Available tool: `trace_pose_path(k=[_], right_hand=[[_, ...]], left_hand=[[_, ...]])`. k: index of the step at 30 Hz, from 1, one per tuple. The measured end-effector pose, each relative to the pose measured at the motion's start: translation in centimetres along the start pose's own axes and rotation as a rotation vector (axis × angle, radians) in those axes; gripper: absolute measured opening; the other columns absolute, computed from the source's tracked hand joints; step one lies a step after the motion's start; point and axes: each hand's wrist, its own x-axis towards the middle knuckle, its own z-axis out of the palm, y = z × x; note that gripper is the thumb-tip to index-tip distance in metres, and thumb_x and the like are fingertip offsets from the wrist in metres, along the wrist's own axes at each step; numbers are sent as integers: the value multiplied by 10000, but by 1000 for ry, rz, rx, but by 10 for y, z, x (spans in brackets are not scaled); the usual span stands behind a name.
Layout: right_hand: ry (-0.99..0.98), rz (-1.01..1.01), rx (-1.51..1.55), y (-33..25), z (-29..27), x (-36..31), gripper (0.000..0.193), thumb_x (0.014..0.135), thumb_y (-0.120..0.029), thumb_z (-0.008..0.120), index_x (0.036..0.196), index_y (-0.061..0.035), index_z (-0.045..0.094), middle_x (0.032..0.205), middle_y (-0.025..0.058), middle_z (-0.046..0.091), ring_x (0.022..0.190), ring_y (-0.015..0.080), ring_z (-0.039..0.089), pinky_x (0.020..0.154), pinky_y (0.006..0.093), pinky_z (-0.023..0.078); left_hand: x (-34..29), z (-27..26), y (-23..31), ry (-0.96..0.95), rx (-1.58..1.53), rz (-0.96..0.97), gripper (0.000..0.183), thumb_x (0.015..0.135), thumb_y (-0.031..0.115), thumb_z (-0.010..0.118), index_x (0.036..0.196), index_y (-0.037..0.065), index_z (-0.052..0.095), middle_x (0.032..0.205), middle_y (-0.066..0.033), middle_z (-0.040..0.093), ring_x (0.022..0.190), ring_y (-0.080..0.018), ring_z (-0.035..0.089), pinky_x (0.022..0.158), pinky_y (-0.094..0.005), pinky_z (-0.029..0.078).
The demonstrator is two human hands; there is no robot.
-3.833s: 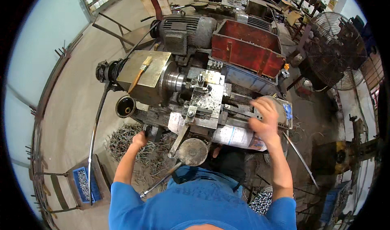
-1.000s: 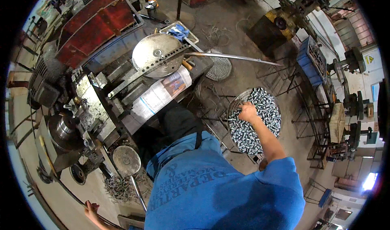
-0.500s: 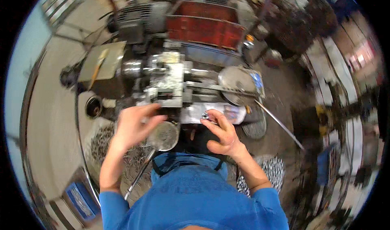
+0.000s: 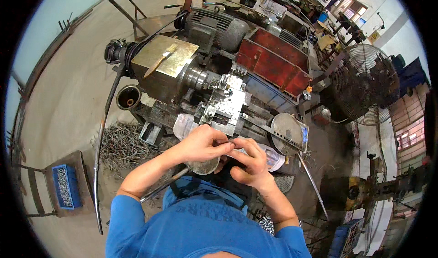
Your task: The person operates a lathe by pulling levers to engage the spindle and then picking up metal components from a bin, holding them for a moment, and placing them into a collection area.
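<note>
Meeting at the fingertips just in front of the slide [image 4: 226, 104], the left hand [image 4: 200, 145] and right hand [image 4: 250, 161] cover whatever sits between them. Both are narrowed, fingers bent inward, the right thumb standing apart. A small piece may be pinched there, but I cannot tell from this angle, nor which hand would have it.

The left hand and wrist hide part of the round plate [image 4: 204, 167], and the left forearm crosses over its lever [image 4: 166, 184]. The paper [image 4: 183, 125] shows on either side of the hands, its middle covered. The right forearm and shirt [image 4: 205, 235] cut into a heap of metal parts [image 4: 266, 221], leaving only a patch in sight. Low at right, things sink into shadow and blur toward the dark rim.

The near edge of the slide lies close to the left fingers. Right of the right hand come the disc [image 4: 284, 125] and a rod [image 4: 314, 185] slanting outward. On the left, past the chips [image 4: 121, 151] and a long pole [image 4: 101, 144], floor [image 4: 64, 103] stretches to the wall.
</note>
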Motion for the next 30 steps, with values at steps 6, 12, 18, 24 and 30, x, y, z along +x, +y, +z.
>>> trace_pose_path(k=[6, 12, 18, 24, 30], right_hand=[[-100, -82, -18, 6, -2, 23, 415, 521, -89, 635, 932, -35, 648, 963, 139, 588, 818, 316, 560, 715, 385, 495], [-218, -71, -266, 46, 6, 85, 382, 510, -129, 649, 888, -76, 679, 992, 96, 614, 926, 286, 541, 810, 399, 461], [-573, 52, -786, 113, 54, 164, 312, 534, -210, 640, 825, -144, 732, 910, 43, 667, 1091, 265, 505, 1086, 462, 213], [-569, 28, -829, 135, 79, 168, 305, 517, -231, 647, 802, -173, 741, 864, 55, 675, 1133, 265, 499, 1114, 489, 135], [-640, 116, -817, 124, 72, 172, 335, 597, -262, 634, 915, -201, 720, 1008, 25, 647, 1156, 258, 488, 1112, 498, 124]], left_hand=[[-6, -14, -16, -24, 2, 14, 317, 821, 337, 603, 821, 24, 646, 597, -157, 580, 533, -275, 582, 503, -360, 429], [-53, -103, -13, 162, 274, -173, 323, 805, 210, 637, 1060, 16, 603, 745, -155, 640, 655, -226, 631, 601, -319, 479], [-171, -172, -51, 443, 1038, -675, 349, 778, 235, 620, 1073, 49, 600, 735, -183, 622, 719, -351, 607, 645, -448, 471], [-250, -156, -74, 495, 661, -973, 361, 764, 255, 663, 1044, 36, 602, 734, -189, 623, 709, -361, 610, 639, -418, 472], [-258, -135, -127, 694, 649, -844, 324, 751, 198, 679, 874, -42, 499, 689, -242, 548, 698, -418, 555, 609, -439, 431]])
